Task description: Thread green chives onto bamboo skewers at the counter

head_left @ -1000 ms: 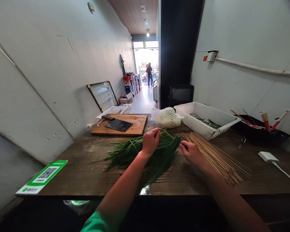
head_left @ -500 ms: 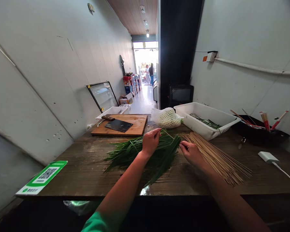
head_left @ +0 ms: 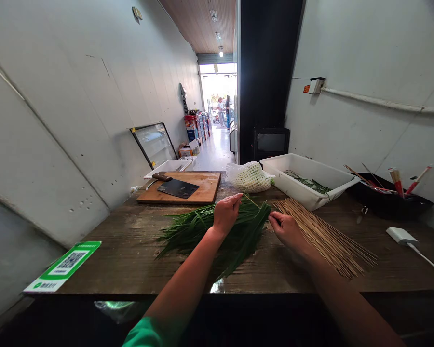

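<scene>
A pile of long green leaves [head_left: 202, 229] lies spread across the middle of the dark wooden table [head_left: 130, 260]. My left hand [head_left: 226, 212] hovers over the pile, its fingers pinched on a thin bamboo skewer [head_left: 250, 200] that points away to the right. My right hand [head_left: 287, 229] rests just right of the leaves, fingers pinched at the leaf ends; whether it grips a leaf or the skewer I cannot make out. A fan of bamboo skewers [head_left: 325, 236] lies under and beside the right hand.
A wooden cutting board [head_left: 206, 190] with a cleaver [head_left: 177, 187] sits at the back left. A mesh bag [head_left: 249, 177], a white tub [head_left: 304, 178] with greens and a black tray [head_left: 386, 200] of utensils line the back. A white charger [head_left: 401, 235] lies right. People stand far down the corridor.
My left hand has shifted slightly to the right with the skewer. My right hand has stayed in place. The people at the far doorway have moved.
</scene>
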Motion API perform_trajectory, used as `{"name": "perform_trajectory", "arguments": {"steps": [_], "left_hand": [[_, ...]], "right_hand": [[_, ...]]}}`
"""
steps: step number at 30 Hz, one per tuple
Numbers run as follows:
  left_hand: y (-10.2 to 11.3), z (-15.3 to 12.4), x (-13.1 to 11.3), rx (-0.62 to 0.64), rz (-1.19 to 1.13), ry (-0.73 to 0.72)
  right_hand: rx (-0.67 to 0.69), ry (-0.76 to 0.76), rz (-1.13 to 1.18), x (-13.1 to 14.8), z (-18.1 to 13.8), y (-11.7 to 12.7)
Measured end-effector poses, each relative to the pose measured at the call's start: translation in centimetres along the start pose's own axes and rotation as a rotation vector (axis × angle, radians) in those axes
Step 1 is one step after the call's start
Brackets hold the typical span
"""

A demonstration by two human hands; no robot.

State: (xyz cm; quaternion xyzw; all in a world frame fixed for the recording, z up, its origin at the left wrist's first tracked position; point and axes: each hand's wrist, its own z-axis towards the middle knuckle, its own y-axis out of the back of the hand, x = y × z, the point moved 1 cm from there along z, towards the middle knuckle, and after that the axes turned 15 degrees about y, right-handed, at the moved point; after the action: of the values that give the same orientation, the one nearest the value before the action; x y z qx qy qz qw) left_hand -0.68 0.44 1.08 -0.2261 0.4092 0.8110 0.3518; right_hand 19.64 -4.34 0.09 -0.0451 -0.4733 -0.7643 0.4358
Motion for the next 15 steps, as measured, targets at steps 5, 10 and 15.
{"name": "perform_trajectory", "arguments": {"steps": [5, 10, 15], "left_hand": [[-0.3, -0.2, -0.1, 0.043, 0.005, -0.016], [-1.6, -1.6, -1.2, 0.145, 0.085, -0.1], [-2.8, -3.0, -2.4, 0.204, 0.108, -0.176]], "right_hand": [[0.003, -0.002, 0.014, 0.0, 0.0, 0.1], [-0.025, 0.016, 0.011, -0.4, 0.0, 0.0], [-0.061, 0.022, -0.027, -0.7, 0.2, 0.0]]}}
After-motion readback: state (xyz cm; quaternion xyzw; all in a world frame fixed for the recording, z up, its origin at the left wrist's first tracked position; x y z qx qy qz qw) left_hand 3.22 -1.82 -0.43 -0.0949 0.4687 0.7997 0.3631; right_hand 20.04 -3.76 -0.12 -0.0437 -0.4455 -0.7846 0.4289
